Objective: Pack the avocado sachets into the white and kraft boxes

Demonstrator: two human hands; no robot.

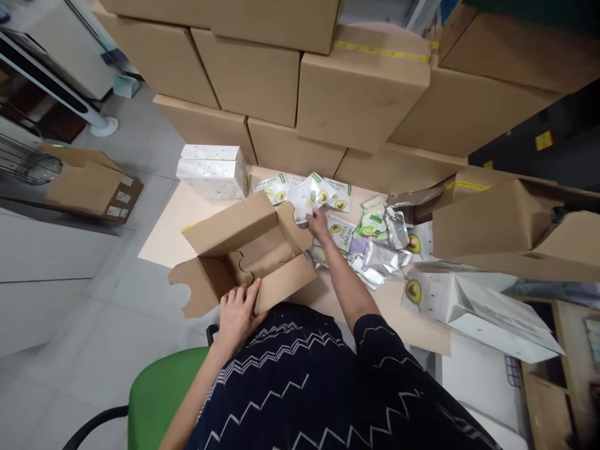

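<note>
An open brown cardboard box [229,234] with raised flaps tilts at the near edge of the table. My left hand [239,309] grips its near side, fingers hooked over the edge and thumb outside. Past the box's right end flap, my right hand [317,224] closes on a white pouch [300,199] with a green-and-avocado print. More avocado-printed pouches [274,187] lie behind it. To the right of my right forearm is a loose heap of silver pouches [382,256] and a green-labelled pouch [372,226].
A white speckled carton [213,172] stands at the table's back left. Stacked brown cartons [253,81] wall off the far side. At right are an open brown carton [487,231] and a white avocado-printed box [482,312]. A green chair [164,394] stands at lower left.
</note>
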